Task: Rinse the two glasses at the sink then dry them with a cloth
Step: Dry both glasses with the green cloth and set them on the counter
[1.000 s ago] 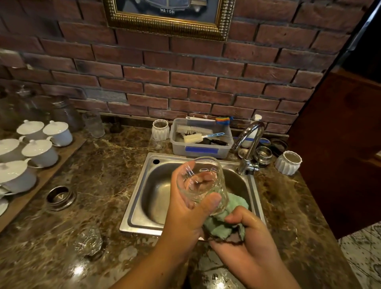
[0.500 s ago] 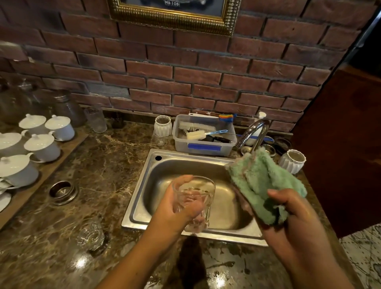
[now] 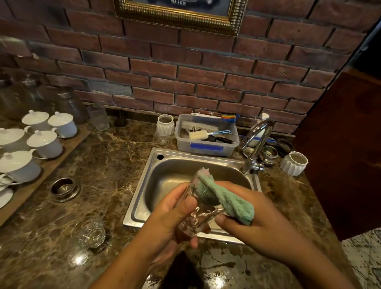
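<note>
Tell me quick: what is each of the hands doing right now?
Left hand: grips the glass.
Right hand: holds the green cloth, its end inside the glass.

Only legible txt: "HA-108" on white number plate in gold-framed picture, top edge, partly cut off. Faint stamp on front-left rim of sink, too blurred to read.

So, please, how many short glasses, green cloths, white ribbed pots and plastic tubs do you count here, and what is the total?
Short glasses: 2 plainly seen, one held, one left of the sink on the counter; a faint shape by the left pot is unclear
Green cloths: 1
White ribbed pots: 2
Plastic tubs: 1
Total: 6
</note>
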